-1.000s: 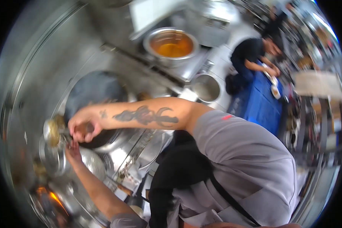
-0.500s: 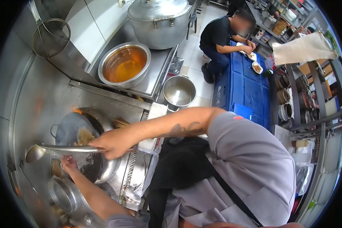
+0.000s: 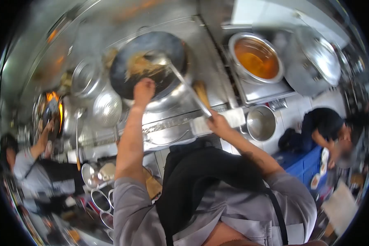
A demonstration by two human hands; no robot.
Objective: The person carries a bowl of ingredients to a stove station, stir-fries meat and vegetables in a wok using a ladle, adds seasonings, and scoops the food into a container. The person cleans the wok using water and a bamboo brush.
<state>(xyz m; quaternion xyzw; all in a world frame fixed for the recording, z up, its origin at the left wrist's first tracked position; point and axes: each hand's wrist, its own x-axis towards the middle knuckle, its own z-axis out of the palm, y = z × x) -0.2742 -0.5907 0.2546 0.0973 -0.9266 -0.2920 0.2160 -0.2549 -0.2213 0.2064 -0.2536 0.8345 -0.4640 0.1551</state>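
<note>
My right hand [image 3: 219,125] is closed around the handle end of a long metal ladle [image 3: 189,88]. The ladle's bowl is over the dark wok [image 3: 121,78], beside pale brown, strand-like food [image 3: 140,66]. My left hand [image 3: 144,91] is at the near side of the wok, over its rim and inside edge, with the fingers curled together. Blur hides what those fingers hold, if anything. A bundle of thin bamboo sticks [image 3: 201,93] lies right of the wok.
Right of the stove are a bowl of amber liquid [image 3: 256,59], a big lidded pot [image 3: 311,61] and a metal pot [image 3: 261,123]. A perforated skimmer [image 3: 107,108] lies left. A co-worker [image 3: 43,172] is beside flames at left; another person [image 3: 326,131] bends over a blue chest [image 3: 299,162].
The view has swung left, bringing the co-worker and flames into sight. My right hand has drawn back from over the wok, and the ladle's bowl now reaches in over the food.
</note>
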